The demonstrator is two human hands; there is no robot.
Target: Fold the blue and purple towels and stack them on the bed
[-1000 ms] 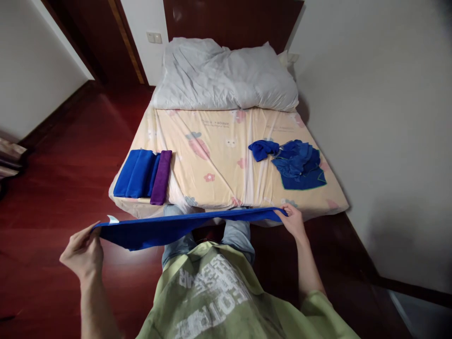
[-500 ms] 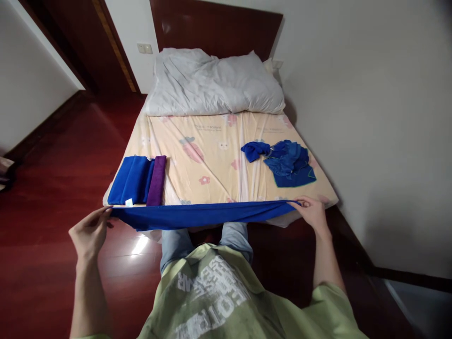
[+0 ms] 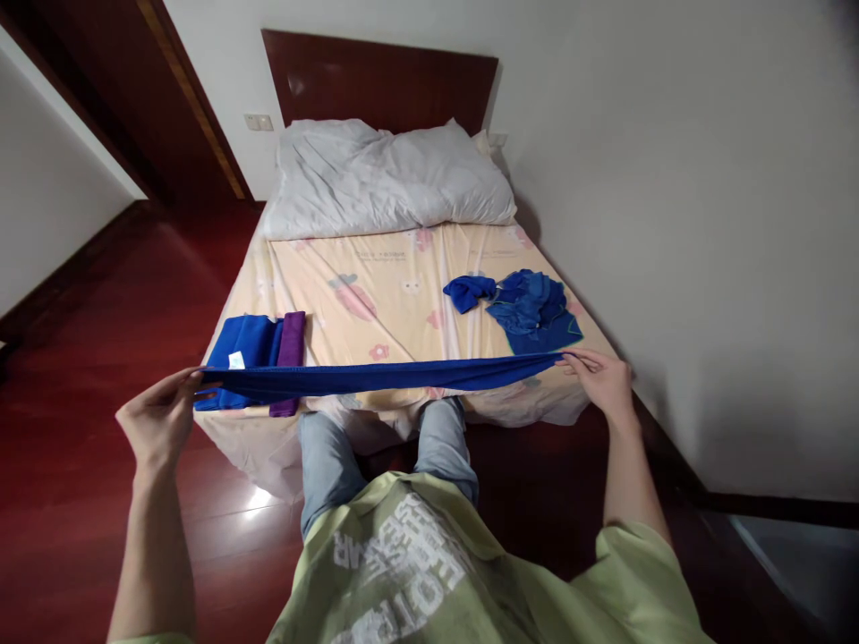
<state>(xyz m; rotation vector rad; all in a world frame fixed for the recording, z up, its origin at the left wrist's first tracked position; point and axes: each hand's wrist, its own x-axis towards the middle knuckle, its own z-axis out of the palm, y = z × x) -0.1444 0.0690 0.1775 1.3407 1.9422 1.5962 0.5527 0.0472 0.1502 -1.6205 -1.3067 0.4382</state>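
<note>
At lower left, the left hand (image 3: 161, 413) closes its grip on one end of a blue cloth (image 3: 376, 377). Beyond it, at left on the bed (image 3: 403, 322), lie folded blue cloths (image 3: 245, 338) and a purple cloth (image 3: 291, 342) — side by side, apparently for neatness. The held cloth spans the lower middle, stretched as if to straighten its edge — the right hand (image 3: 602, 380) pinches its other end. Crumpled blue cloths (image 3: 530, 304) sit right of centre.

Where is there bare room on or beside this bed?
The widest bare patch is the middle of the bed, between the purple cloth and crumpled cloths, below the quilt. The floor to its left also shows bare. The near left corner is crowded: folded blue cloths, with the stretched cloth crossing in view.
</note>
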